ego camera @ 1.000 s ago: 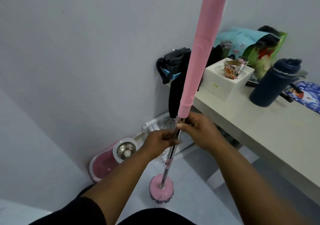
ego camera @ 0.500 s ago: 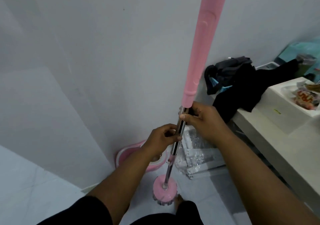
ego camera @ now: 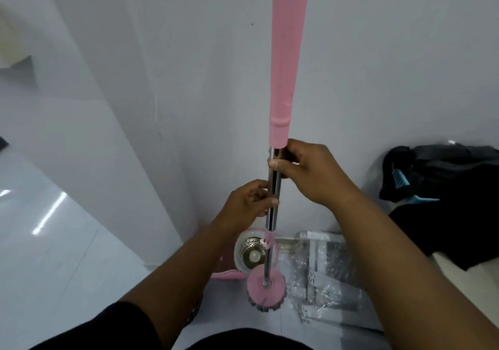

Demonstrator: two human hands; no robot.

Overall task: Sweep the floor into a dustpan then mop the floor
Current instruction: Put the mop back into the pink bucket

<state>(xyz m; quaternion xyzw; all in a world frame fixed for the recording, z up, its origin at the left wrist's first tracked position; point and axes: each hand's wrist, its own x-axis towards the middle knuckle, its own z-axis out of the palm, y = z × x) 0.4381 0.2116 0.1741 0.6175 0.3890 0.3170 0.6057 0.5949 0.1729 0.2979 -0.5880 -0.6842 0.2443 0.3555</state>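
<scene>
The metal shaft (ego camera: 272,214) of the mop (ego camera: 284,80) is being gripped by the right hand (ego camera: 313,171), fingers curled just under the pink sleeve, and is being pinched lower down by the left hand (ego camera: 247,201). The mop is being held nearly upright, its round head (ego camera: 266,290) pointing down at the floor (ego camera: 54,255), just beside the pink bucket (ego camera: 249,254).

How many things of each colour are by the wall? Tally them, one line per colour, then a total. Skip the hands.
Pink: 2 (mop, bucket)
Black: 2 (bag, cloth)
Clear plastic: 1 (packet of white parts)
Total: 5
</scene>
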